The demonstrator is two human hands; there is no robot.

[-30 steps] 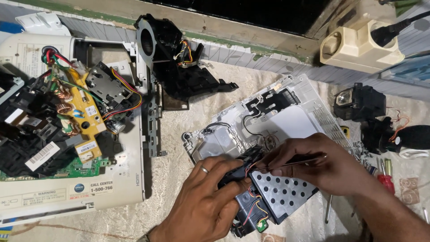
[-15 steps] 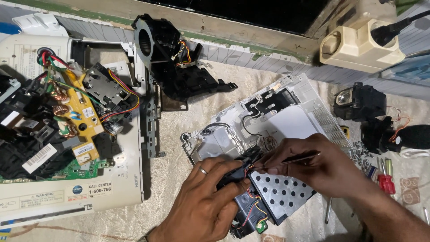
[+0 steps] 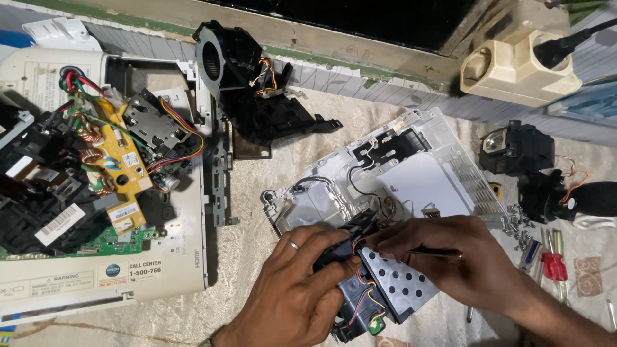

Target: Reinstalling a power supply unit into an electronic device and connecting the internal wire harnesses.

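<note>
Grey perforated metal module point(image 3: 392, 289) with coloured wires and a black plastic top sits low in the middle of the frame, on the cloth just below the white plastic housing shell point(image 3: 411, 173). Left hand point(image 3: 302, 283), wearing a ring, curls around the module's black end, fingers clamped on it, while the right hand point(image 3: 450, 263) pinches a thin dark tool point(image 3: 437, 252) at that same spot. An opened white device with a yellow circuit board point(image 3: 116, 160) fills the left side, red-handled screwdrivers point(image 3: 553, 263) lie at right
</note>
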